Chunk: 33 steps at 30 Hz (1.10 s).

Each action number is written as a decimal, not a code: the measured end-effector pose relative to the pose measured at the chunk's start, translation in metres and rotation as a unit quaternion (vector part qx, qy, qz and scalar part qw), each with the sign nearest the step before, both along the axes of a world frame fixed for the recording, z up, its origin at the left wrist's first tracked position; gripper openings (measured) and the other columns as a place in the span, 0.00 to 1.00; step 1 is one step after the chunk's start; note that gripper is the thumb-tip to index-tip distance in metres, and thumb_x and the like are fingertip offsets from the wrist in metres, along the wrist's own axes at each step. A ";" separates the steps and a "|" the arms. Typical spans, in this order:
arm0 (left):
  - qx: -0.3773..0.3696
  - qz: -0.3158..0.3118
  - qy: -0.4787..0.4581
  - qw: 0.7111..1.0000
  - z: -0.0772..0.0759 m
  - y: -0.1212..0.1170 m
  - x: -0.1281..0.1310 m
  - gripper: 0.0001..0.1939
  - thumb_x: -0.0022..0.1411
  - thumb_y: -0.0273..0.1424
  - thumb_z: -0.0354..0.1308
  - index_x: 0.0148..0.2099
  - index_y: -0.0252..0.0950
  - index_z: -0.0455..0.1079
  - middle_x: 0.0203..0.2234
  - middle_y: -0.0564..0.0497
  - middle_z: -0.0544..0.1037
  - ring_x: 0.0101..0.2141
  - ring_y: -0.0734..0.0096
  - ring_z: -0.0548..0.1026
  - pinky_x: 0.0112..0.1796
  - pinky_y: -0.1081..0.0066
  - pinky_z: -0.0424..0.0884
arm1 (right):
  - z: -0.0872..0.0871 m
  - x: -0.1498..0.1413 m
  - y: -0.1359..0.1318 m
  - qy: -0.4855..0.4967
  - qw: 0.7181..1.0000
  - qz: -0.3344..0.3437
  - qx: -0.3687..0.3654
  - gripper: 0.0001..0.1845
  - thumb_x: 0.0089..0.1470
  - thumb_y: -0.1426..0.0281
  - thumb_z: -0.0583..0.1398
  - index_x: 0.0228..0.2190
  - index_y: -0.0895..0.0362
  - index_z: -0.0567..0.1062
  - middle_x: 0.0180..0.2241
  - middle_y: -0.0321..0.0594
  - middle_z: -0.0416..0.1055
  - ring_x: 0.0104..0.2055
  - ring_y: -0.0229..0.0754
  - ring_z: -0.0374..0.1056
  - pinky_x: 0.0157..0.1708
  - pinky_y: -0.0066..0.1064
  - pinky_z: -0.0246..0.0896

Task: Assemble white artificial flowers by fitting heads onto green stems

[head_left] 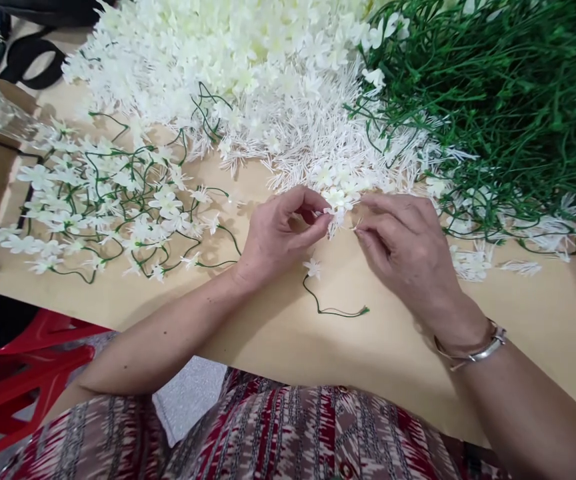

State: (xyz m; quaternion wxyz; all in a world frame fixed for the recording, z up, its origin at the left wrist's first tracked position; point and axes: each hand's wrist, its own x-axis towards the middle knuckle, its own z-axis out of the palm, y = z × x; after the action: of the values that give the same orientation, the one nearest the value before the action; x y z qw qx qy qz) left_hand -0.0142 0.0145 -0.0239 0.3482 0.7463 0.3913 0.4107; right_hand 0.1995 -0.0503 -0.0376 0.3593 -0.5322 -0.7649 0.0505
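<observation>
My left hand [288, 230] is closed in a pinch, its thumb and forefinger meeting at a white artificial flower [337, 200] with a pale yellow middle. Other blossoms lie right behind it. Just to the right, my right hand [408, 250] is also pinched, a tiny pale sliver like a stamen [357, 225] showing at its fingertips. The fingertips partly hide both small pieces. Below and between the hands, a finished-looking flower on a green wire-like stem [319, 301] lies on the table.
Stemmed white flowers [123, 200] spread across the table's left side. Behind my hands rises a heap of loose white petals and stamens [268, 87]. Green plastic stems [508, 100] are piled at right. A clear plastic cup [5, 113] and red stool [38, 367] are at left.
</observation>
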 end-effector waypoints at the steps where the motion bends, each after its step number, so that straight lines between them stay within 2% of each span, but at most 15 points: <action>1: -0.010 0.001 -0.003 1.000 0.000 0.000 0.000 0.01 0.66 0.29 0.65 0.41 0.38 0.76 0.32 0.54 0.83 0.33 0.74 0.79 0.36 0.74 0.76 | 0.002 -0.002 -0.002 0.001 1.000 0.008 -0.002 0.07 0.64 0.74 0.63 0.39 0.48 0.76 0.54 0.45 0.80 0.57 0.59 0.75 0.58 0.61 0.69; 4: -0.033 0.004 0.000 0.999 0.001 0.000 0.000 0.02 0.68 0.30 0.65 0.43 0.39 0.77 0.34 0.53 0.84 0.34 0.73 0.80 0.37 0.73 0.77 | 0.009 -0.009 -0.008 0.029 0.999 0.006 0.015 0.09 0.64 0.75 0.63 0.39 0.47 0.74 0.48 0.42 0.83 0.52 0.54 0.79 0.51 0.55 0.75; 7: -0.032 -0.008 0.000 0.999 0.000 0.000 0.001 0.04 0.69 0.33 0.66 0.41 0.38 0.78 0.31 0.52 0.84 0.32 0.73 0.80 0.35 0.74 0.77 | 0.012 -0.015 -0.013 0.093 0.995 -0.005 0.036 0.10 0.63 0.76 0.65 0.40 0.48 0.76 0.37 0.37 0.83 0.41 0.47 0.81 0.42 0.45 0.78; 10: -0.031 -0.009 0.009 0.999 0.000 -0.001 0.001 0.08 0.69 0.37 0.67 0.40 0.38 0.78 0.29 0.53 0.84 0.28 0.75 0.79 0.33 0.74 0.76 | 0.012 -0.020 -0.017 0.163 0.986 -0.037 -0.001 0.10 0.62 0.74 0.67 0.41 0.46 0.78 0.35 0.34 0.82 0.37 0.45 0.79 0.37 0.42 0.77; 13: -0.018 -0.007 0.033 0.999 0.001 -0.003 0.001 0.12 0.70 0.41 0.67 0.37 0.38 0.78 0.29 0.52 0.85 0.27 0.73 0.79 0.32 0.72 0.77 | 0.014 -0.025 -0.021 0.212 0.975 -0.050 -0.043 0.09 0.61 0.72 0.69 0.39 0.44 0.80 0.33 0.33 0.81 0.35 0.45 0.78 0.33 0.41 0.74; 20: 0.033 -0.058 0.063 0.996 0.002 -0.013 0.002 0.05 0.70 0.34 0.67 0.45 0.40 0.81 0.35 0.52 0.88 0.34 0.69 0.84 0.46 0.65 0.79 | 0.019 -0.032 -0.020 0.310 0.939 -0.122 -0.080 0.12 0.54 0.73 0.73 0.34 0.49 0.76 0.29 0.32 0.76 0.29 0.40 0.73 0.29 0.35 0.72; 26: 0.013 -0.070 0.078 0.994 0.005 -0.017 0.004 0.07 0.71 0.37 0.65 0.46 0.42 0.81 0.35 0.51 0.88 0.35 0.67 0.85 0.44 0.65 0.80 | 0.019 -0.035 -0.023 0.351 0.924 -0.111 -0.103 0.14 0.51 0.75 0.72 0.36 0.50 0.74 0.29 0.31 0.76 0.29 0.37 0.74 0.31 0.30 0.73; 31: -0.043 -0.073 0.028 0.996 0.008 -0.023 0.006 0.06 0.71 0.36 0.65 0.46 0.40 0.80 0.35 0.50 0.87 0.35 0.68 0.85 0.39 0.68 0.81 | 0.020 -0.038 -0.023 0.360 0.922 -0.128 -0.059 0.16 0.51 0.75 0.72 0.37 0.50 0.74 0.29 0.30 0.76 0.29 0.37 0.74 0.32 0.31 0.73; 33: -0.044 -0.075 0.021 0.996 0.007 -0.023 0.007 0.07 0.72 0.36 0.65 0.46 0.39 0.79 0.36 0.50 0.87 0.35 0.69 0.85 0.39 0.69 0.80 | 0.020 -0.038 -0.023 0.364 0.921 -0.122 -0.062 0.16 0.52 0.74 0.72 0.38 0.50 0.73 0.29 0.30 0.76 0.29 0.38 0.74 0.32 0.31 0.74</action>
State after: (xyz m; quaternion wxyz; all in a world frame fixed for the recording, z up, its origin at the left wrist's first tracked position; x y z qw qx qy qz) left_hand -0.0072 -0.0089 -0.0173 0.4022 0.7662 0.3586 0.3501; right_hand 0.1620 -0.0730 -0.0178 0.5826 -0.5879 -0.5053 0.2441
